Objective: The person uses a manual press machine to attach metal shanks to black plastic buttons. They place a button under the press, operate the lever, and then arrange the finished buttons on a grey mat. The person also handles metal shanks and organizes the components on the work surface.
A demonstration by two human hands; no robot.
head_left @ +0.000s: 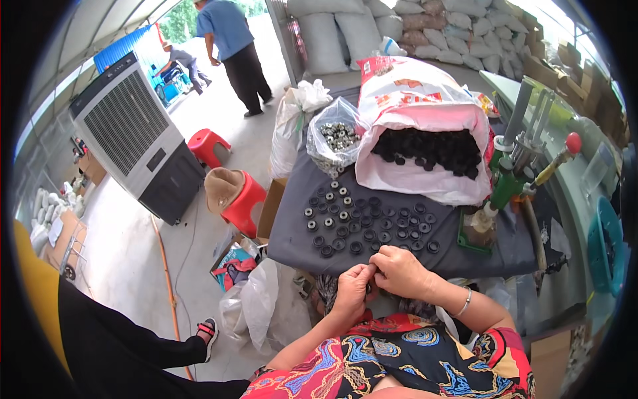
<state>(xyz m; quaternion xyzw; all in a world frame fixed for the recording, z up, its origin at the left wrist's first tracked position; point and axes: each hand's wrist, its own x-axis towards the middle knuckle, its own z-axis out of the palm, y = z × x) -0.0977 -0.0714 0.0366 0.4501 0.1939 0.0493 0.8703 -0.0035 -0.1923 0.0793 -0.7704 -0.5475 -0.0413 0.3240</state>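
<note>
My left hand (352,291) and my right hand (401,271) meet at the front edge of the table, fingers pinched together. Something small and dark shows between them, mostly hidden by the fingers, and its kind cannot be made out. Just beyond, many black round rings (355,247) lie spread on the dark grey cloth (292,229). Some hold a silvery metal insert (343,215). Behind them, a large white and red sack (425,193) lies with its mouth facing me, full of black round parts (425,146). Beside it, a clear plastic bag (319,159) holds shiny metal parts (339,135).
A green hand press (508,179) with a red-knobbed lever (573,142) stands at the table's right. Red stools (244,206) and a large air cooler (136,133) are to the left. Another person's black-clothed leg (133,332) reaches in at lower left. Stacked sacks (458,30) line the back.
</note>
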